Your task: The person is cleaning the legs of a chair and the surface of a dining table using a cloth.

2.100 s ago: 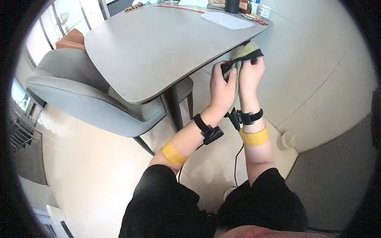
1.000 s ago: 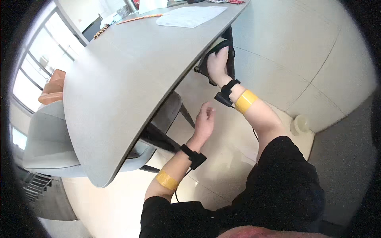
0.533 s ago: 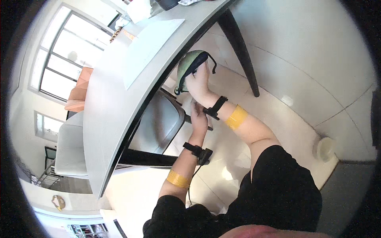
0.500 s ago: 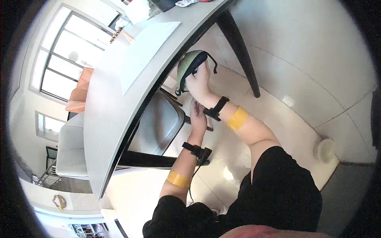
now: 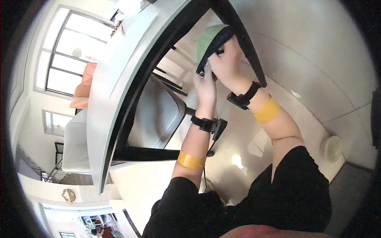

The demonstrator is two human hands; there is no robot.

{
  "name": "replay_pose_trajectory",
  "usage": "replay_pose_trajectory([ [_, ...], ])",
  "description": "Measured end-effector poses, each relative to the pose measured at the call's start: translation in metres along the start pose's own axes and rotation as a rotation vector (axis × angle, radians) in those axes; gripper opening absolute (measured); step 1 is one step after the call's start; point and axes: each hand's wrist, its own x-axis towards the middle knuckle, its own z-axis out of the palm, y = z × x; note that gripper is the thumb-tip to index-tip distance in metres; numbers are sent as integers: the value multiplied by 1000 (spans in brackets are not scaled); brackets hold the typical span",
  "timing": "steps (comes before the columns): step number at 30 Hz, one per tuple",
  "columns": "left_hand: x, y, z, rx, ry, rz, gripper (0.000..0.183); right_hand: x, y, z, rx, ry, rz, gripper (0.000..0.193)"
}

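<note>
A soft green rounded fabric item with a broad dark edge is held up beside the table, close to its black leg; I cannot make out whether it is a cap or a pouch. My right hand is closed on its dark edge, fingers curled inward. At the item's lower end, my left hand has its fingertips pinched together against the dark edge. Part of the item is hidden behind my right fingers. Each wrist wears a black band with a small box, and yellow tape wraps each forearm.
Left of my hands runs the grey tabletop with a pale sheet on it. A black table leg slants down close by my right hand. Below the table edge stands a grey chair. A white round container is on the floor at right.
Both hands and the green item have moved up and to the right, nearer the table leg. My left hand, lower and apart before, has come up to the item's lower end.
</note>
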Motion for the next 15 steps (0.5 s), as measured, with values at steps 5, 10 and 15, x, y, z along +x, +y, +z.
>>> replay_pose_trajectory([
  [5, 8, 24, 52, -222, 126, 115, 25, 30, 11, -25, 24, 128, 27, 34],
  [10, 45, 50, 83, 179, 47, 547, 47, 82, 25, -34, -161, 97, 144, 26],
  [15, 83, 40, 88, 284, 8, 688, 54, 91, 61, -10, -147, -230, 146, 36],
])
